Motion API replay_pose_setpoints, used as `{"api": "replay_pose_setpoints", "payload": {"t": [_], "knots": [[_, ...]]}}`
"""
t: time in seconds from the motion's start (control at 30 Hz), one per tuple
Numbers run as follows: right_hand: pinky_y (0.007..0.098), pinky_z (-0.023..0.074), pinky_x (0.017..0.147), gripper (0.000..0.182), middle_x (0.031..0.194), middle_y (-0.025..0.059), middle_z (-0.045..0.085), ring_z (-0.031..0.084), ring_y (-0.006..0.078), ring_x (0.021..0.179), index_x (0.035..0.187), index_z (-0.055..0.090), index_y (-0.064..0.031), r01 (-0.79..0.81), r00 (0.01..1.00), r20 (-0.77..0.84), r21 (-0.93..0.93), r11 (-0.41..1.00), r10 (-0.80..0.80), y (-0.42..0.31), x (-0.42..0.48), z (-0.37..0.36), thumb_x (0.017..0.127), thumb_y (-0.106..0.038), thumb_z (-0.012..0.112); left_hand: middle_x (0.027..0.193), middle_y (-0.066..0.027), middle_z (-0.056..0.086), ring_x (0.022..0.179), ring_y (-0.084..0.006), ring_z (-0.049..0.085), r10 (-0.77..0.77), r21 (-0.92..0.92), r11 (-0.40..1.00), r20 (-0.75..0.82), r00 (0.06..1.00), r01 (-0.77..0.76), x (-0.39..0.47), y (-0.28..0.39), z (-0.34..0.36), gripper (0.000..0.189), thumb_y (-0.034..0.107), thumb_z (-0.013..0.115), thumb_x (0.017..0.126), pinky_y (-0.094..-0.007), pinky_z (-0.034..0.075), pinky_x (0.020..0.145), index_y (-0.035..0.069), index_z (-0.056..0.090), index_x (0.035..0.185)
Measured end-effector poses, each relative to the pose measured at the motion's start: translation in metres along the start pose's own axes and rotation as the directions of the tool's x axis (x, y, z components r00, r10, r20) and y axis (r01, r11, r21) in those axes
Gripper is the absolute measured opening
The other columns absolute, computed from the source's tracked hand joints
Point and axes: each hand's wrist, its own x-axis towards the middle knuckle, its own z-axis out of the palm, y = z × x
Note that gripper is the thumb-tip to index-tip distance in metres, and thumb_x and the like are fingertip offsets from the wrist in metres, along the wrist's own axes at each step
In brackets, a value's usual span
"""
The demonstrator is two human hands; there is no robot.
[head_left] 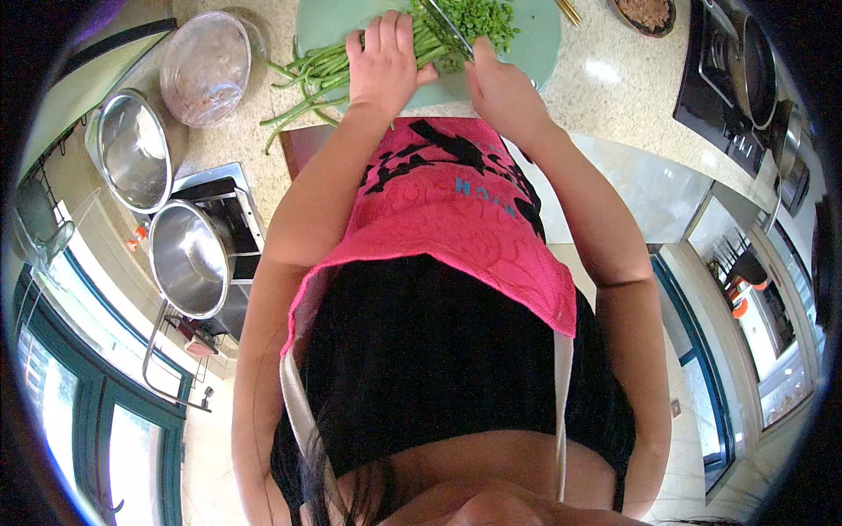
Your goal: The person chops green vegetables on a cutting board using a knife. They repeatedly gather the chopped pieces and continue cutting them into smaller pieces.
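A bunch of long green beans (329, 64) lies across a round pale-green cutting board (546, 39), some ends hanging past its left edge onto the counter. My left hand (388, 62) presses down on the bunch, fingers pointing away from me. In my right hand (503, 92) is the handle of a kitchen knife (450, 26); its blade slants up and left over the cut end of the beans. Chopped green bean pieces (483, 23) form a heap at the far side of the blade. The knife's tip runs out at the picture's top edge.
At left stand a plastic-covered bowl (207, 69) and two steel bowls (135, 151), one beside the sink (247, 191). On the right, a bowl of brown minced food (644, 13) sits near a black cooktop (707, 85) with a pan (756, 72). Golden sticks (569, 12) lie behind the board.
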Motion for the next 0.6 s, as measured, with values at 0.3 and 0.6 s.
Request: {"api": "replay_pose_setpoints", "payload": {"t": [0.3, 0.6], "knots": [[0.0552, 0.0517, 0.068, 0.022, 0.078, 0.0312, 0.063, 0.064, 0.0479, 0.076, 0.105, 0.037, -0.0001, -0.068, 0.991, 0.111, -0.075, 0.995, 0.076, -0.006, -0.027, 0.001, 0.085, -0.005, 0.046, 0.127, -0.0105, 0.048, 0.117, -0.0262, 0.046, -0.005, -0.037, 0.999, -0.029, 1.0, 0.004, 0.0, 0.0, 0.003, 0.084, 0.052, 0.074, 0.064, -0.047, 0.035, 0.097, 0.001, 0.044, 0.124], [0.0537, 0.0528, 0.069, 0.02, 0.079, 0.0302, 0.064, 0.065, 0.0459, 0.077, 0.104, 0.038, 0.0009, -0.084, 0.989, 0.111, -0.122, 0.989, 0.098, -0.014, -0.011, 0.008, 0.086, -0.005, 0.046, 0.127, -0.0106, 0.048, 0.117, -0.0261, 0.046, -0.011, -0.017, 1.0, -0.011, 1.0, 0.011, 0.002, 0.0, 0.002, 0.087, 0.053, 0.075, 0.063, -0.0462, 0.035, 0.098, 0.0, 0.043, 0.124]]}}
